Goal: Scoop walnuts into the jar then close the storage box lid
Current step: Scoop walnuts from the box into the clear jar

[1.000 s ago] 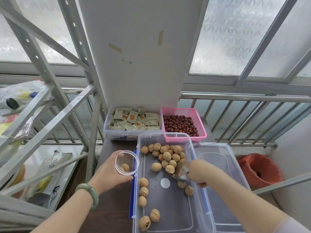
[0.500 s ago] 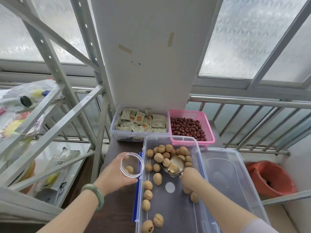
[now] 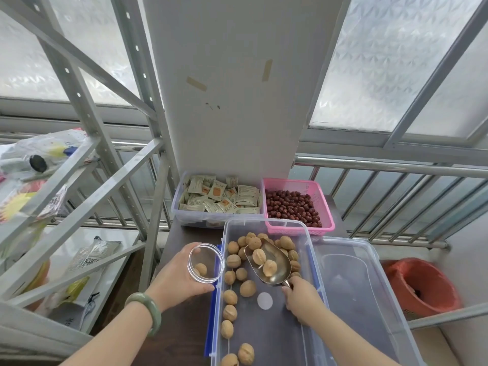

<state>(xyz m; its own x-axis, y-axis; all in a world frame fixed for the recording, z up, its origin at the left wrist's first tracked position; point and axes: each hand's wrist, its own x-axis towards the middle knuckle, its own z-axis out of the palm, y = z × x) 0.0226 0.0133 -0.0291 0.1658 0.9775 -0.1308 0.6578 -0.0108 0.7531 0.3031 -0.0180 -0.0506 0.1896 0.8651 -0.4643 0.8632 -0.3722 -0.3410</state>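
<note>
Compared with a moment ago, the shiny metal scoop [image 3: 269,262], gripped by the right hand [image 3: 301,299], now carries two tan walnuts [image 3: 264,262] above the clear plastic storage box [image 3: 311,260]. The left hand [image 3: 179,278] grasps the clear round jar [image 3: 206,262] beside it on the dark surface [image 3: 182,334] by frosted windows [image 3: 396,62].

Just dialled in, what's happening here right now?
A person is filling a jar with walnuts. The left hand holds the clear jar beside the open storage box; it has one walnut inside. The right hand holds a metal scoop carrying two walnuts over the box. The lid lies alongside, off.
</note>
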